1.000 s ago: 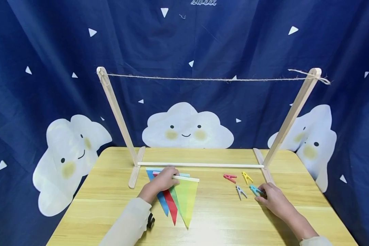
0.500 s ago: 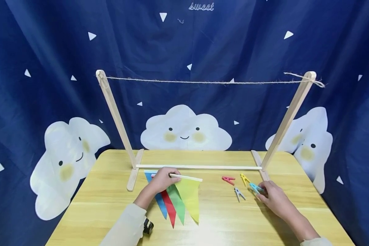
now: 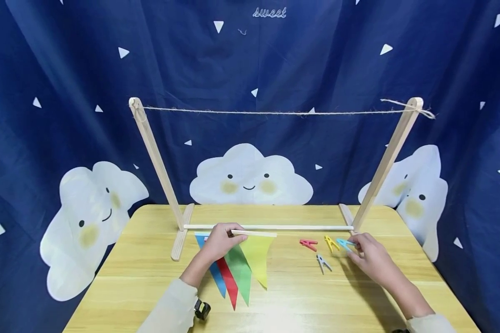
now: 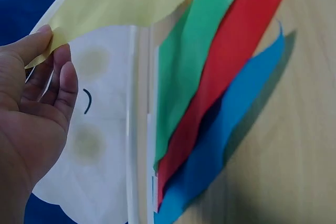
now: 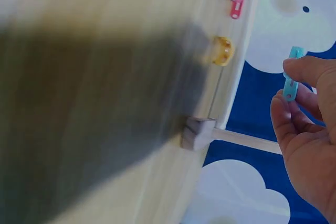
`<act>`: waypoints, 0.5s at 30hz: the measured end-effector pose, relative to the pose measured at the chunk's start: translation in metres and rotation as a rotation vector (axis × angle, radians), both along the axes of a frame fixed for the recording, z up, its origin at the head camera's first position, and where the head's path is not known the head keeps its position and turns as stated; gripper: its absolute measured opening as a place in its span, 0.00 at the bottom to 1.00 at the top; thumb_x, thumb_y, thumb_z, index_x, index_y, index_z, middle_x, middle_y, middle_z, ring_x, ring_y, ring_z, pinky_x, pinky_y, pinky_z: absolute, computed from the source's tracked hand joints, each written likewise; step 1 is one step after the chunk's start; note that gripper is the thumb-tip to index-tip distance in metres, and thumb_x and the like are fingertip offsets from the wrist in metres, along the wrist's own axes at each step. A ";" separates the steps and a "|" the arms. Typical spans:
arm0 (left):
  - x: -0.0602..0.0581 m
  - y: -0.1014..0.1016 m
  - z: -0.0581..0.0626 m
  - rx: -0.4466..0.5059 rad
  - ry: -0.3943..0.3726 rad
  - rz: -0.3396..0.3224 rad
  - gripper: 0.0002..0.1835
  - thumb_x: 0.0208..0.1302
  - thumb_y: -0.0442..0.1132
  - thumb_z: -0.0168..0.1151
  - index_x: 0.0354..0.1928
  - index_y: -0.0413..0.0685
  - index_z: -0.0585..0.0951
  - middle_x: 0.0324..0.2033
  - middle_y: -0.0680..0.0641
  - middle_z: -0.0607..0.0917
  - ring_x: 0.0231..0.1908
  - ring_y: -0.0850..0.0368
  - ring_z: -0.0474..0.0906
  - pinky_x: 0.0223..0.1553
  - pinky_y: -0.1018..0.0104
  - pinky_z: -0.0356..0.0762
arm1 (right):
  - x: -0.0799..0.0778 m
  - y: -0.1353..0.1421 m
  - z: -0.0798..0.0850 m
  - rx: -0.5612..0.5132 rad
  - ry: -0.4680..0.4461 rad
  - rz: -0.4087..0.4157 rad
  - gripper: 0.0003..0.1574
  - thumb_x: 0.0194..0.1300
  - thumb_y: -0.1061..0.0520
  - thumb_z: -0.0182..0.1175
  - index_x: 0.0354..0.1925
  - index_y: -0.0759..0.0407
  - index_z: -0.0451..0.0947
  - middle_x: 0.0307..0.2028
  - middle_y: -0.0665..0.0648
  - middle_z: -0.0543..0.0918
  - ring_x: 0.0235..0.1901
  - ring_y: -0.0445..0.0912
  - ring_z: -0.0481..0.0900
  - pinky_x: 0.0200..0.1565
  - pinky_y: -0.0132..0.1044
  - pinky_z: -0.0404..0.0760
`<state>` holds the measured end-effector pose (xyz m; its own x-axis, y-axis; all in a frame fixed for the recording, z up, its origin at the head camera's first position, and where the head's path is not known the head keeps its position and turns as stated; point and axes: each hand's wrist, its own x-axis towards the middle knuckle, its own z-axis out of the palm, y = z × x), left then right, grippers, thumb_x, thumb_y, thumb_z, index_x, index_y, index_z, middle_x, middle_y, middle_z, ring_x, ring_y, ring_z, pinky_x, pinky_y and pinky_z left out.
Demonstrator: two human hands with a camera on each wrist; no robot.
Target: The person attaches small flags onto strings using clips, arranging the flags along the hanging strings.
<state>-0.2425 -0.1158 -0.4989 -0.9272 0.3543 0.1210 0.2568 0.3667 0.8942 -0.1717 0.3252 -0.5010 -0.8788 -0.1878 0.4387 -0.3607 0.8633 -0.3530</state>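
My left hand (image 3: 221,241) pinches a yellow triangular pennant (image 3: 256,256) by its white-edged top and holds it raised off the table; the left wrist view shows thumb and fingers on the pennant's edge (image 4: 115,3). Below and left of it, a green pennant (image 3: 238,270), a red pennant (image 3: 229,283) and a blue pennant (image 3: 217,277) lie overlapping on the table. My right hand (image 3: 372,259) pinches a light blue clothespin (image 3: 345,244) above the table; the right wrist view has this clothespin (image 5: 292,74) between thumb and fingers.
A yellow clothespin (image 3: 331,243), a red clothespin (image 3: 308,244) and a grey clothespin (image 3: 323,263) lie on the table (image 3: 300,296). Behind stands a wooden frame with a left post (image 3: 156,157), right post (image 3: 387,162), bottom bar (image 3: 300,227) and string (image 3: 241,112) across the top.
My left hand has lifted the yellow pennant away from the other pennants. My right hand has picked the light blue clothespin up off the table. The head view has tilted slightly upward.
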 end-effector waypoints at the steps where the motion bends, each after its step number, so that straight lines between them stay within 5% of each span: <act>1: 0.000 0.000 0.001 0.003 0.002 0.005 0.07 0.67 0.39 0.71 0.43 0.45 0.90 0.30 0.36 0.88 0.17 0.65 0.63 0.22 0.73 0.63 | -0.001 0.000 0.002 0.000 0.013 0.008 0.19 0.52 0.67 0.77 0.41 0.63 0.82 0.33 0.52 0.79 0.31 0.43 0.78 0.33 0.38 0.82; 7: 0.005 0.005 0.008 0.035 0.025 0.035 0.04 0.66 0.40 0.73 0.40 0.52 0.90 0.31 0.48 0.89 0.19 0.62 0.70 0.24 0.71 0.71 | -0.005 -0.003 0.011 -0.008 0.058 0.027 0.20 0.52 0.67 0.76 0.44 0.65 0.82 0.36 0.54 0.81 0.32 0.49 0.84 0.35 0.42 0.86; 15: 0.008 0.013 0.017 0.119 0.029 0.059 0.07 0.66 0.40 0.72 0.43 0.49 0.90 0.30 0.45 0.87 0.23 0.59 0.74 0.27 0.71 0.75 | -0.013 -0.008 0.025 -0.001 0.171 0.085 0.22 0.50 0.71 0.76 0.44 0.64 0.81 0.36 0.56 0.83 0.31 0.50 0.85 0.35 0.45 0.87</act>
